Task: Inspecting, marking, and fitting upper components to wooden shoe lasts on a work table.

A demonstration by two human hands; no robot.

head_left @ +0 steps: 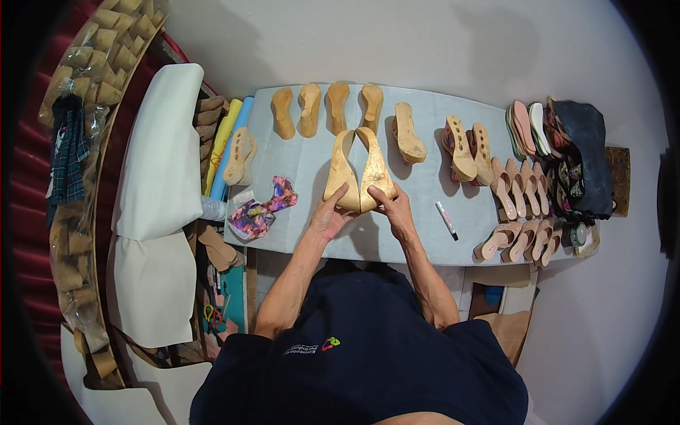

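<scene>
Above the middle of the table I hold a pair of wooden wedge shoe soles side by side. My left hand (330, 217) is closed around the thick heel end of the left wooden wedge sole (341, 174). The right wooden wedge sole (375, 168) is gripped at its heel by my right hand (395, 212), thumb on the near face. Their heels touch, and the narrow toe ends point away from me with a gap between the middles. Fingers beneath the soles are partly hidden. A floral fabric piece (255, 218) lies left of my left hand; a marker (447, 221) lies to the right.
Several wooden soles (338, 110) stand along the back of the table (304, 237). Sandals with wooden soles (460, 150) stand right of centre, near rows of beige heeled sandals (520, 188). White sheet material (159, 156) hangs at left, beside yellow and blue rolls (232, 142).
</scene>
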